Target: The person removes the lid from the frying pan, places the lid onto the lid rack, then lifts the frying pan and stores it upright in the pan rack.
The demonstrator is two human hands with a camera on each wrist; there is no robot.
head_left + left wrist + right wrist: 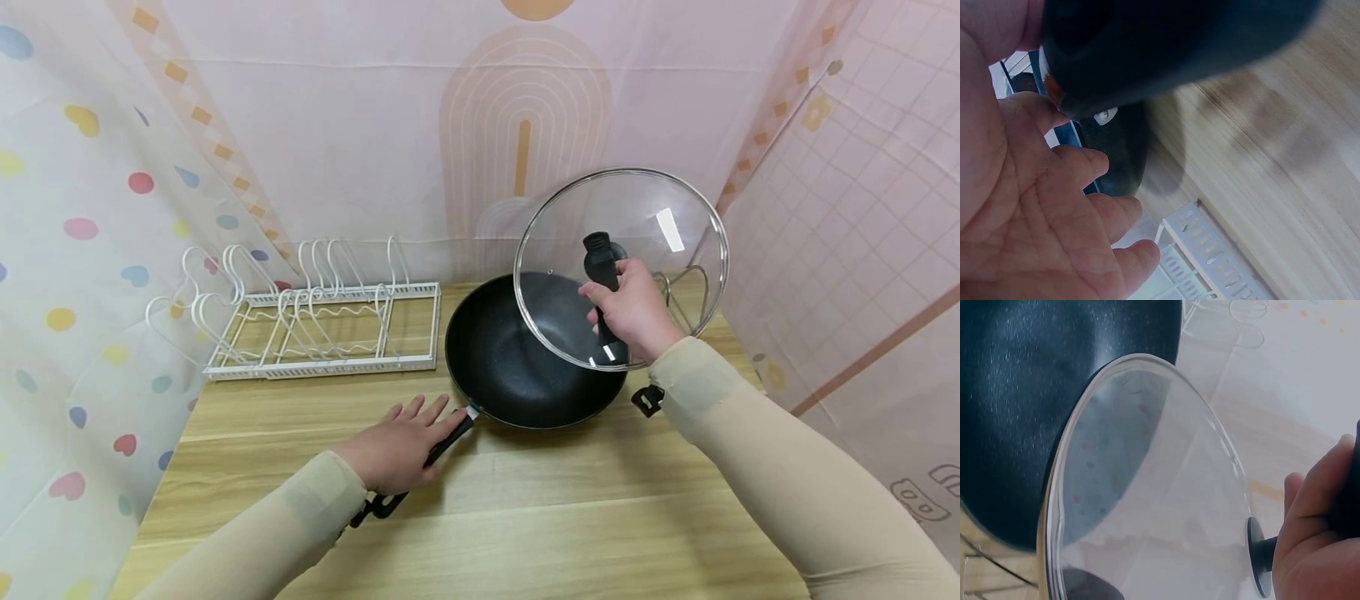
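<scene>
A black wok (510, 387) sits on the wooden table, its black handle (452, 440) pointing toward the front left. My left hand (397, 450) lies over that handle with its fingers spread and fairly straight; in the left wrist view the palm (1041, 194) faces the camera beside the blurred dark handle (1166, 50). Above the wok's right side, my right hand (633, 308) grips the black handle (597, 252) of a round glass lid (637, 200). The lid is tilted, clear of the wok's left half. The right wrist view shows the lid's metal rim (1054, 506) in front of the wok (1016, 419).
A white wire rack (322, 367) with upright loops stands left of the wok. Metal wire loops (693, 279) show partly through the lid at the right. Patterned curtains (360, 150) hang behind and on both sides of the table (495, 533).
</scene>
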